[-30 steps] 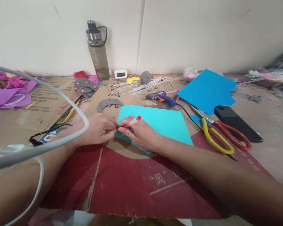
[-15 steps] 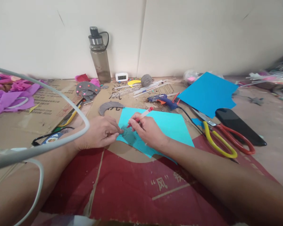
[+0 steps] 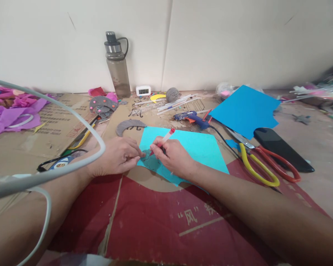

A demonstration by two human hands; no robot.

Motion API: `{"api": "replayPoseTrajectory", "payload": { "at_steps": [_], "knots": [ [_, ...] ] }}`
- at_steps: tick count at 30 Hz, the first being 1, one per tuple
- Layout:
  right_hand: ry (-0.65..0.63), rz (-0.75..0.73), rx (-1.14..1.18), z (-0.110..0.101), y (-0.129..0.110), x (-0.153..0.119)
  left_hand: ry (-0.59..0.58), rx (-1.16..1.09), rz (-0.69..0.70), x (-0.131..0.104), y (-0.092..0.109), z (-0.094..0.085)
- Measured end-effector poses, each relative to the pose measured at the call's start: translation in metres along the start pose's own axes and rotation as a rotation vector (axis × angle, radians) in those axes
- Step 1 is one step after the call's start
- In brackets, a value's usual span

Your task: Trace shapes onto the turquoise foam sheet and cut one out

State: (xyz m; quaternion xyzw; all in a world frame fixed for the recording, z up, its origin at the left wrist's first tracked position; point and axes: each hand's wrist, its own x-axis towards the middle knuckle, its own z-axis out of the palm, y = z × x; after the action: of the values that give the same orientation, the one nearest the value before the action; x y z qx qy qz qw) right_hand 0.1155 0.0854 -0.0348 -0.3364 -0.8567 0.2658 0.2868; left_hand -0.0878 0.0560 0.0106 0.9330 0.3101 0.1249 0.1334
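Observation:
My right hand (image 3: pixel 176 157) is closed round a red-capped pen (image 3: pixel 165 138), its tip low over a sheet of turquoise paper (image 3: pixel 199 147). Dark curved lines are drawn near the sheet's left side, partly in the shadow of my hand. At that left edge my left hand (image 3: pixel 118 157) lies with bent fingers drawn together, fingertips pressing the paper down. A grey crescent piece (image 3: pixel 129 125) sits just beyond my left hand, touching or nearly touching the sheet's corner.
Scissors (image 3: pixel 258 155), a black phone (image 3: pixel 283 149) and blue paper (image 3: pixel 245 111) lie to the right. Behind the sheet are a glue gun (image 3: pixel 192 118), a bottle (image 3: pixel 118 70) and a small clock (image 3: pixel 143 91). A white cable (image 3: pixel 80 168) crosses in front of my left arm.
The pen has tipped more upright and its red end has shifted left. My right hand has moved slightly with it, while my left hand has stayed put.

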Motion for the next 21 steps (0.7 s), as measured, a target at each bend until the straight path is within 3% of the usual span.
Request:
{"api": "replayPoseTrajectory", "payload": {
  "at_steps": [21],
  "knots": [
    [0.003, 0.041, -0.045, 0.0015, -0.0015, 0.0022, -0.008, 0.030, 0.003, -0.0007, -0.0006, 0.0002]
  ]
}}
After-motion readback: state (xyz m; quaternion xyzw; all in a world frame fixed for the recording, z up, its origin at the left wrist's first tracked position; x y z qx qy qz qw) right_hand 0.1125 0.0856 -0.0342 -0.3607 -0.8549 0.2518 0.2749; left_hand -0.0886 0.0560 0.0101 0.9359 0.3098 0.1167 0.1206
